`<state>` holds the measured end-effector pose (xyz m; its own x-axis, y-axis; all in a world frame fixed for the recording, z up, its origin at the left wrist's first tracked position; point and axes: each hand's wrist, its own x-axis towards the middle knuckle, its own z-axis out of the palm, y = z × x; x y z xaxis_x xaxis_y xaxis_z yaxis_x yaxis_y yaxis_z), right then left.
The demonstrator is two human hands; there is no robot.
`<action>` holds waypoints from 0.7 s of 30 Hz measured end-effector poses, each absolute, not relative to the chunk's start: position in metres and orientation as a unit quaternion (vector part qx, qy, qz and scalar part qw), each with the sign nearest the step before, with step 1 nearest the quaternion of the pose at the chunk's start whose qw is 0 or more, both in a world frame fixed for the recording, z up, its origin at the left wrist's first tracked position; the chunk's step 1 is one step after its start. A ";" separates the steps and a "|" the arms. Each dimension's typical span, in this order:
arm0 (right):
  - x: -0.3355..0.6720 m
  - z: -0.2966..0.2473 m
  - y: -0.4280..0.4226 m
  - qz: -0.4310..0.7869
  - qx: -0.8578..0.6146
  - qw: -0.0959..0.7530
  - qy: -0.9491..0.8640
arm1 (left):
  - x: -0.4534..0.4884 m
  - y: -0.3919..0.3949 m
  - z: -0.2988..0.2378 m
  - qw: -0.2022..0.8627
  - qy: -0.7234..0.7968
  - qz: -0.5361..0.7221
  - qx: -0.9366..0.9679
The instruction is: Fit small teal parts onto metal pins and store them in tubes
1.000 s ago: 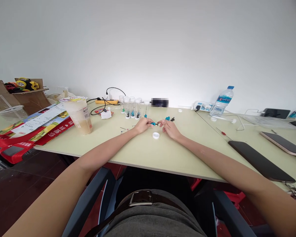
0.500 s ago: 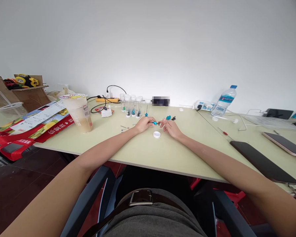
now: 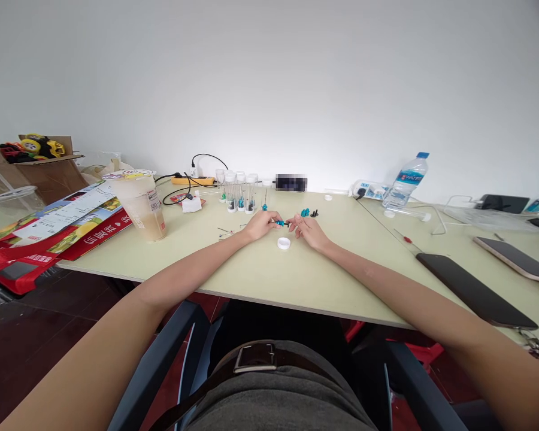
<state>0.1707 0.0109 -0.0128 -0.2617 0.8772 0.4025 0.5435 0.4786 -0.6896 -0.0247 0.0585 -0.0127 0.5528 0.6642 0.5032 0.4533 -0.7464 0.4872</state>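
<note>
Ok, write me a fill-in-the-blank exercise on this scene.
A small slim blue-and-black part shows between the left hand and the ____ hand.
The tall clear plastic cup of pale-brown drink stands on the person's ____ side.
The shallow round plastic cap nearest the hands is coloured ____.
Missing words: right; left; white.

The shirt (image 3: 278, 398) is dark grey, its soft-looking cloth creased into folds across the belly. A belt (image 3: 296, 359) circles the waist — dark brown, slightly glossy — with a rectangular, silver-coloured buckle (image 3: 254, 369). The trousers (image 3: 278, 323) are black. Left arm (image 3: 197, 269) and right arm (image 3: 377, 278) are bare — slender, smooth.
</note>
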 end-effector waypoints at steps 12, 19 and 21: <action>0.170 -0.011 0.010 0.224 -0.462 0.398 -0.760 | -0.026 0.056 -0.012 0.155 0.318 0.353 0.866; 0.170 -0.010 0.008 0.216 -0.449 0.406 -0.766 | -0.025 0.052 -0.009 0.157 0.319 0.356 0.864; 0.170 -0.010 0.008 0.216 -0.451 0.400 -0.769 | -0.025 0.051 -0.008 0.158 0.316 0.351 0.867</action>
<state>0.1699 0.0077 -0.0098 -0.2747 0.8651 0.4196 0.5202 0.5007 -0.6918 -0.0255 0.0514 -0.0083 0.5530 0.6596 0.5091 0.4372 -0.7498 0.4966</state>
